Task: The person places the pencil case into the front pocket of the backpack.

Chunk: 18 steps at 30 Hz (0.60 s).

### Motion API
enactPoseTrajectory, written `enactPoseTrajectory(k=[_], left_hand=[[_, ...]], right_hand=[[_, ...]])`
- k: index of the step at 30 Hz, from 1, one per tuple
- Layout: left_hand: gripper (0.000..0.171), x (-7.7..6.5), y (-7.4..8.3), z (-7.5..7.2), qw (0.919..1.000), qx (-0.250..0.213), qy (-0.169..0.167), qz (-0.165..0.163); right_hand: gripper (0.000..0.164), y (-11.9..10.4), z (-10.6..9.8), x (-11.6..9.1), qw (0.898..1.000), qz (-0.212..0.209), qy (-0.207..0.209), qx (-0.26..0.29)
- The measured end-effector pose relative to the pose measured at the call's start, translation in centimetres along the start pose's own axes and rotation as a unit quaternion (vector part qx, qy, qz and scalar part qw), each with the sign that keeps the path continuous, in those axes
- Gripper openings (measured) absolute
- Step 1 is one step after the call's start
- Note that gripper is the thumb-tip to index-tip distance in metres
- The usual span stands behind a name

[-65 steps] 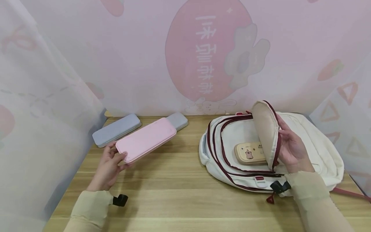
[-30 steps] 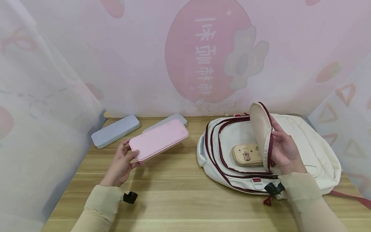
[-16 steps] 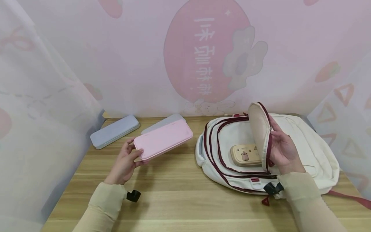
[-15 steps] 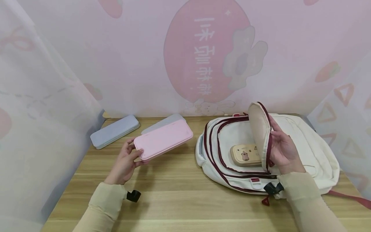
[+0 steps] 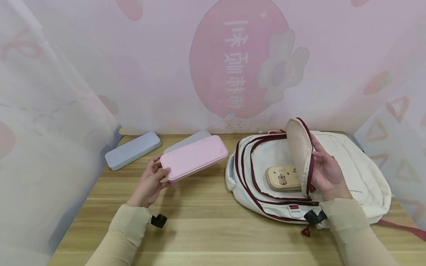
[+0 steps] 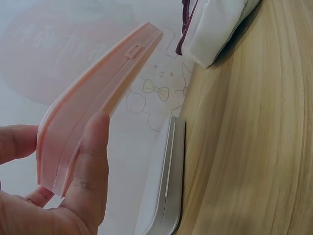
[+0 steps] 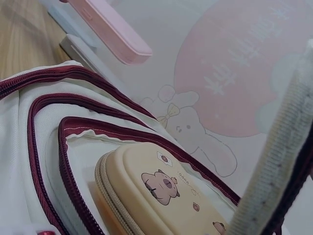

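A pink pencil box (image 5: 194, 157) is held in the air by my left hand (image 5: 151, 183), its left end pinched between thumb and fingers. In the left wrist view the clasp side of the pink box (image 6: 93, 103) shows. My right hand (image 5: 327, 173) grips the raised front flap (image 5: 299, 157) of a white backpack (image 5: 352, 162) with dark red zips. Inside the unzipped front pocket lies a yellow pencil case (image 5: 283, 178) with capybara pictures, partly hidden by the flap; the right wrist view shows its zipped side.
A blue-grey pencil box (image 5: 133, 149) lies at the back left of the wooden table (image 5: 206, 232). A grey box (image 5: 188, 142) is behind the pink one, partly covered by it in the head view. A dark red strap (image 5: 404, 227) trails off the right side.
My left hand has carried the pink pencil box to the right, towards the backpack. The right hand keeps its hold on the flap, and the yellow case stays in the pocket.
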<state>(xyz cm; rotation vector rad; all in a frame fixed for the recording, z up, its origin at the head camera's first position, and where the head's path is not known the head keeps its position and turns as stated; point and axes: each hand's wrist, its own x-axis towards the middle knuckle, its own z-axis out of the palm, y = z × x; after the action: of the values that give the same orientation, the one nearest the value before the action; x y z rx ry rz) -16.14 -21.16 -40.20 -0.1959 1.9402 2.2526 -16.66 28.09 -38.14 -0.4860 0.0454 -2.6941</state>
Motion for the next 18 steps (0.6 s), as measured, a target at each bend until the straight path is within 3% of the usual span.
enactPoseTrajectory(k=[18], left_hand=[[0.061,1.4,-0.1,2.0,0.9998,-0.014,-0.016,0.0]], right_hand=[[0.053,-0.3,0.0,-0.2,1.0,0.003,-0.014,0.009]])
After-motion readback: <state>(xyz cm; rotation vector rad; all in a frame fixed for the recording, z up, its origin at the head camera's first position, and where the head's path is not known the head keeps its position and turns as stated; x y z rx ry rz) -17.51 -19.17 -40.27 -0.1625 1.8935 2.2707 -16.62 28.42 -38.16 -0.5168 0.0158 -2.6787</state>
